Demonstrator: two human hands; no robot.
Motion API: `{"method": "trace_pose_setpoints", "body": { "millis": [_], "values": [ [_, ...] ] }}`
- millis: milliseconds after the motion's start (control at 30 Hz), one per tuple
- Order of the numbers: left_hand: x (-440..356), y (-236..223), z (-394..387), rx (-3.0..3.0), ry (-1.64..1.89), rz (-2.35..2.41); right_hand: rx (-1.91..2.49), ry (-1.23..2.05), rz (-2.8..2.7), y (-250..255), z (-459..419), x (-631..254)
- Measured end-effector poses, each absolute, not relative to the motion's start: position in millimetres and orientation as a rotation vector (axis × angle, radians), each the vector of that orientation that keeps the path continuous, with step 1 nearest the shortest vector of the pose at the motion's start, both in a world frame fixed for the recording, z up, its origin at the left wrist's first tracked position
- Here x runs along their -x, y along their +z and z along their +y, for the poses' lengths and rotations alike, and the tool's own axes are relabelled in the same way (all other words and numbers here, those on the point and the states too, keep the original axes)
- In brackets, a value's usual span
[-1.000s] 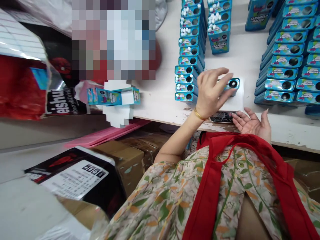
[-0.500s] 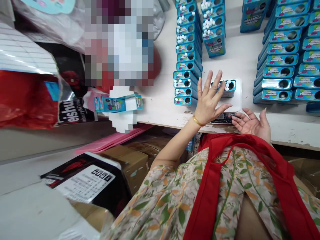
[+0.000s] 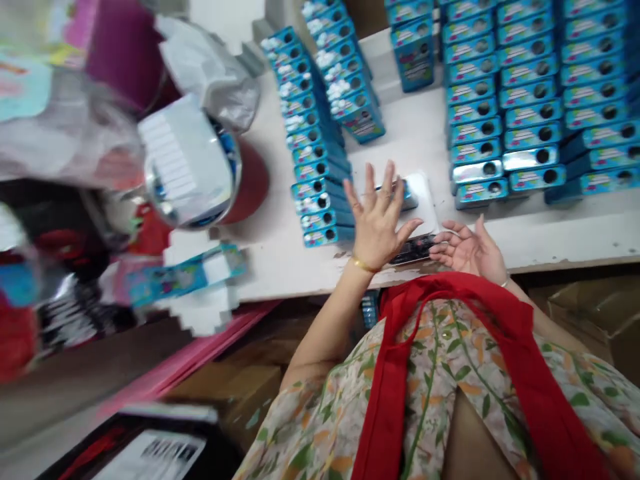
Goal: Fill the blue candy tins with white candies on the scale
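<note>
My left hand spreads its fingers, back of the hand up, above a blue candy tin on a small white scale. The fingers hide most of that tin; whether they touch it I cannot tell. My right hand is held palm up by the scale's front right corner. Its fingers are loosely bent and apart, with nothing in them. Between the hands lies the scale's dark control panel. To the left runs a row of blue tins, many with small white candies on top.
Behind that row stands a second row of tins with white candies. Several columns of blue tins fill the right side. A red tub with papers on top and a flattened blue carton are at left. Cardboard boxes sit below the table edge.
The view has swung left, so the table and hands appear shifted. Both hands keep nearly the same poses by the scale. My left hand covers more of the tin in view.
</note>
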State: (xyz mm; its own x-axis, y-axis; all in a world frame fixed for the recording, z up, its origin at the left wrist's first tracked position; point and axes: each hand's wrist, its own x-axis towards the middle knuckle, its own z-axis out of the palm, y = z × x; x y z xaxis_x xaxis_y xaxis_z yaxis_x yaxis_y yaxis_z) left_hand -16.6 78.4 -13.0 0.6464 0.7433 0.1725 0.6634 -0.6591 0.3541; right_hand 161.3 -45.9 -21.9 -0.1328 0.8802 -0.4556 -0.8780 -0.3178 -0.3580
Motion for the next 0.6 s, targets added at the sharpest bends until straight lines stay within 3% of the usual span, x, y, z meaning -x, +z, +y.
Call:
{"method": "trace_pose_setpoints", "body": {
  "millis": [167,300,433,500,600],
  "values": [
    [24,1,75,-2.422,0.556,1.212,0.874,1.494,-0.334,11,-57,-223],
    [29,-8,66,-2.439,0.536,1.250,1.319,0.731,-0.520,43,-71,-354],
    [22,-12,64,-2.474,0.541,1.235,1.909,0.069,-0.545,28,-78,-513],
    [19,-6,68,-2.466,0.595,1.222,2.376,0.077,-0.751,4,-74,-570],
    [18,12,75,-2.443,0.740,1.230,2.681,0.373,-1.073,-32,-56,-614]
  ]
}}
